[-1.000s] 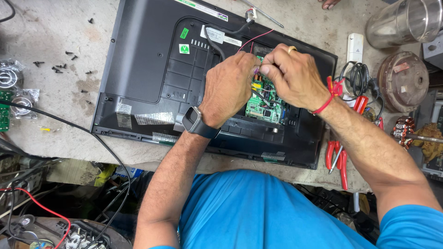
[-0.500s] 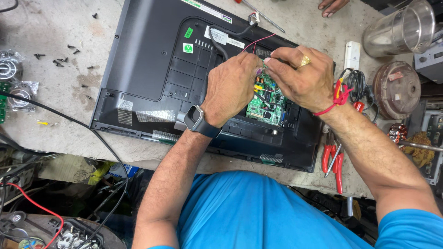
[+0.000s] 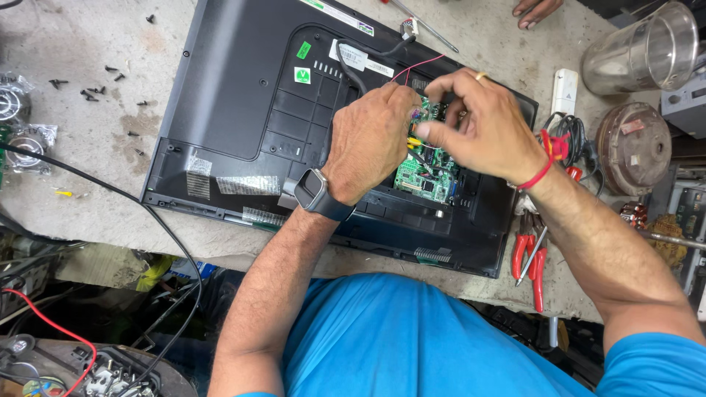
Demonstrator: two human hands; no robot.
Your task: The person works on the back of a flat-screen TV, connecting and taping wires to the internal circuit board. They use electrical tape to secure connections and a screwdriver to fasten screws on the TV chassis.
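Circuit board [image 3: 425, 170]: right hand [image 3: 485, 132] shifted up to 12 o'clock edge, now pinching wiring; left hand [image 3: 368, 140] curled, grip hidden.

right hand [image 3: 489, 129]: lifting slightly off the green circuit board [image 3: 426, 165], thumb and fingers now pinching nearer its top edge
left hand [image 3: 371, 140]: sliding a little up the board
view: drifting down, plastic jar [image 3: 640, 48] now showing fuller

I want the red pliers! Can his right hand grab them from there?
Probably yes. The right hand is busy at the green board, but the red pliers lie uncovered just beside that forearm.
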